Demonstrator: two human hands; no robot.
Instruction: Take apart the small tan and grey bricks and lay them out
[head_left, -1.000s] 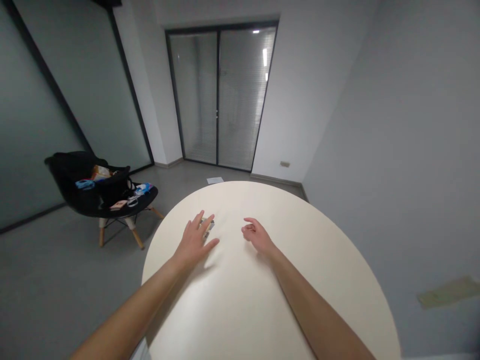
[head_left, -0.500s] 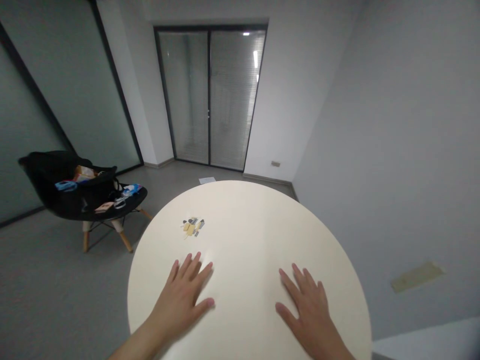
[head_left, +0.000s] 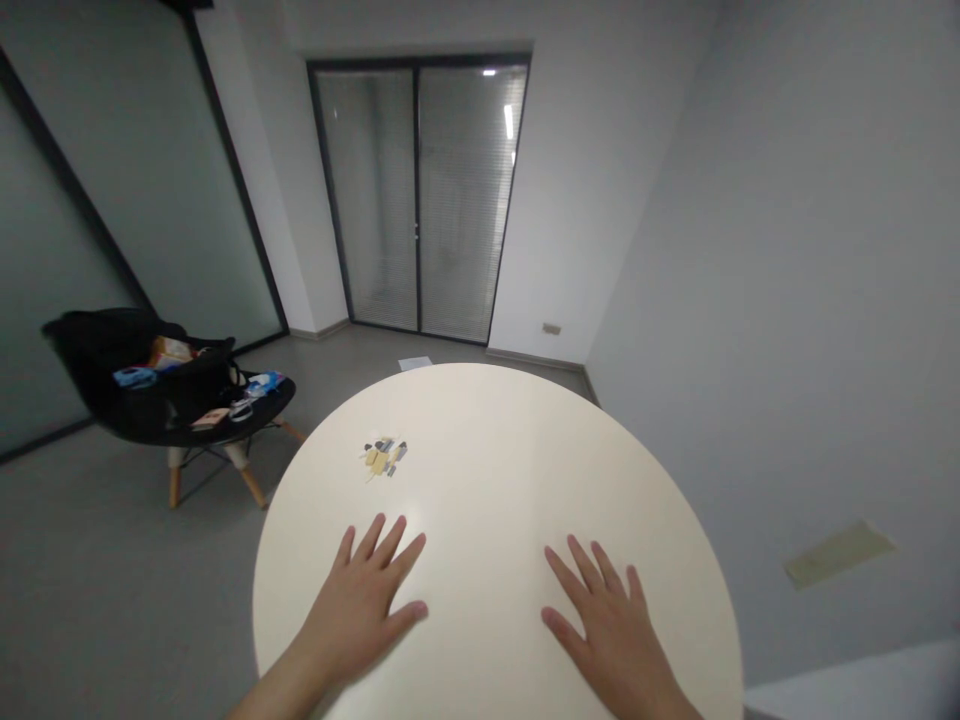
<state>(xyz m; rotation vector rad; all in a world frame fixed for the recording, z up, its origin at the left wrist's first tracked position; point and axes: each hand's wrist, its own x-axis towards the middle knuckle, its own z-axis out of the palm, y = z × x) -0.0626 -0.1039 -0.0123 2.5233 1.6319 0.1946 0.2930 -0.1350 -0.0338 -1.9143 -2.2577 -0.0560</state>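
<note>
One small cluster of yellow and grey pieces (head_left: 384, 458), on the round pale table (head_left: 480, 420), lying near and ahead of my left hand (head_left: 360, 606), the nearer; long axis, I cannot tell. My right hand (head_left: 611, 630), well apart from it. Both: palms down, fingers spread, nothing held.

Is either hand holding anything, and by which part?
Nothing is held: the left hand and right hand are spread open, and the small pieces lie untouched on the table.
</note>
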